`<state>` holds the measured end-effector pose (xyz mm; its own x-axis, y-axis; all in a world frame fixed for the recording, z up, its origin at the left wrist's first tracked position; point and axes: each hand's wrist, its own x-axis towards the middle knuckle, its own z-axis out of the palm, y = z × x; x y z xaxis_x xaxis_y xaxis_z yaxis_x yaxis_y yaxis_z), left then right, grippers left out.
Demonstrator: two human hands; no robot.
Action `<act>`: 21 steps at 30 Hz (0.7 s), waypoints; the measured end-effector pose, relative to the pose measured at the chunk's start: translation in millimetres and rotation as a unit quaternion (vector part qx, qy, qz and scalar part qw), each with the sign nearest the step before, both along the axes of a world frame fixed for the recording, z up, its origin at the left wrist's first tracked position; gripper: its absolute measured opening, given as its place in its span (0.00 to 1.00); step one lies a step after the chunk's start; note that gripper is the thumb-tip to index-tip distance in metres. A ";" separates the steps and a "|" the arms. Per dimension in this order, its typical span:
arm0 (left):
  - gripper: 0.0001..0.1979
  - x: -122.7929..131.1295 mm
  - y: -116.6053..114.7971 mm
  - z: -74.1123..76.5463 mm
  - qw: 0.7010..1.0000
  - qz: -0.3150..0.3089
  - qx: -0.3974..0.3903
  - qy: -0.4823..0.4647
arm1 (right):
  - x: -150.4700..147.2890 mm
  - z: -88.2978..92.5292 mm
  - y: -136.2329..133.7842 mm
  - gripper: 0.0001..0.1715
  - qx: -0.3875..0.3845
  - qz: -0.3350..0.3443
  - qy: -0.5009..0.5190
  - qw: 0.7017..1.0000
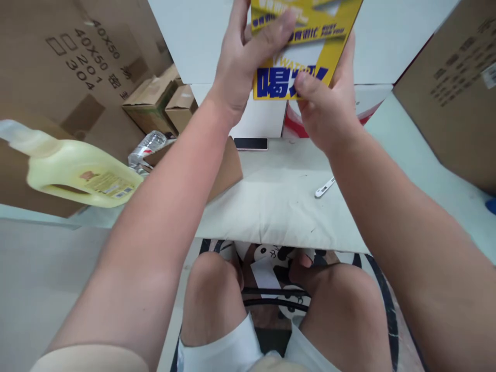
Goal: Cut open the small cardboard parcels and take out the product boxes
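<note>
Both my hands hold a yellow box or flat pack [284,57] with bold blue Chinese lettering, raised at the top of the view; its upper edge is cut off, so I cannot tell how thick it is. My left hand [248,57] grips its left side, thumb lying across the printed front. Lower on the right side, my right hand [329,103] pinches it with the thumb on the front and the fingers behind. Below, on the pale cloth-covered table [271,206], lie a phone [251,144] and a slim white tool [324,187], partly hidden by my right forearm.
To the left, a pale yellow jug with a handle [83,168] stands by a clear plastic bottle [151,147] and an open cardboard box [227,168]. Small cartons [153,98] sit behind. Large cardboard boxes [457,93] flank the table, with white boxes [406,36] at the back.
</note>
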<state>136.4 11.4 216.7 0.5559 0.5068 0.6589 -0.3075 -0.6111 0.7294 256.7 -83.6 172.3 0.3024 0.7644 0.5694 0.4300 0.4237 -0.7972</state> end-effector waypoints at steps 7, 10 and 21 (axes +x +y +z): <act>0.08 -0.3 7.7 -11.2 0.990 -0.114 -0.031 -0.081 | 7.9 -4.8 -2.6 0.55 0.035 0.059 0.017 0.997; 0.23 -9.0 -0.1 -66.2 0.976 -0.141 -0.144 -0.079 | 9.4 -51.5 -15.3 0.58 -0.019 0.085 0.028 0.996; 0.31 -33.1 -85.9 -241.5 0.881 -0.088 -0.437 0.159 | 92.4 -208.0 -151.0 0.44 -0.210 -0.116 0.007 0.971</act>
